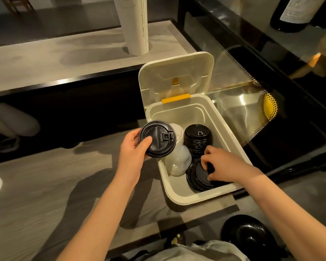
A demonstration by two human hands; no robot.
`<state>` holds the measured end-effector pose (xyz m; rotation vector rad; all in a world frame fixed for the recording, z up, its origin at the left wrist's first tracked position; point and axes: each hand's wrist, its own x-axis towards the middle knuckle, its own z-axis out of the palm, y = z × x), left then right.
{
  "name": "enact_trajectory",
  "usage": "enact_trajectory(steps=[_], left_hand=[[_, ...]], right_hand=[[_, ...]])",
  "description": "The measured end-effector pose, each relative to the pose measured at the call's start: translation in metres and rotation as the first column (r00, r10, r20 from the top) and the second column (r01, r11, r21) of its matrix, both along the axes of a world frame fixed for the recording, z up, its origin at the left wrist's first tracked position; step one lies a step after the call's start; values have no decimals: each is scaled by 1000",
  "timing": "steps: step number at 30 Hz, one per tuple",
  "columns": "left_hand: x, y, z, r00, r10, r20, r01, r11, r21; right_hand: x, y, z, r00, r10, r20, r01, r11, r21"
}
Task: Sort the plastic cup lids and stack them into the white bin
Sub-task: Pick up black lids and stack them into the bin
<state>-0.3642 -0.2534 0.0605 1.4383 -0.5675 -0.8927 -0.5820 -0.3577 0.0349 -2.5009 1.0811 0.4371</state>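
Pale garment (186,251), bottom centre of frame; glossy black round object (247,232) just to its right, kind unclear.

Left hand (132,149), centre: grips one black lid (157,138) over the bin's left rim, thumb on the lid's top face, fingers beneath.

Right hand (224,164), right of centre, inside the bin: fingers curled over the lower black lid stack (196,178), thumb at its near edge.

White bin (179,196), centre, on a wood-grain table (45,185): hinged cover (177,72) raised at the far end, with a yellow latch (175,98). It contains:
- upper black lid stack (198,140), mid-bin;
- pale lid stacks (177,161), along the left wall.

White cylinder (135,25), upper centre, upright.

Dark bottle (297,12), upper right.
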Motion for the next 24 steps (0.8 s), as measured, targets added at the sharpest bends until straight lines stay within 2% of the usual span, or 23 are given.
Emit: enact_trajectory(steps=[5,9,19,24], left_hand=[[-4,-2,0,1000,-18,-5,18,1000,3],[-7,-2,2,1000,-23,-1,23,1000,-5],[-8,2,-1,1000,-13,-12,13,1000,-3],[-2,3,0,1000,13,-2,-13,1000,-3]], right_hand=[[2,4,-1,998,-56,-11,55,993,-107],[3,3,-2,996,-85,1,85,990,-114],[-7,-10,14,933,-228,278,189,969,162],[-4,-9,27,829,-351,435,242,927,286]])
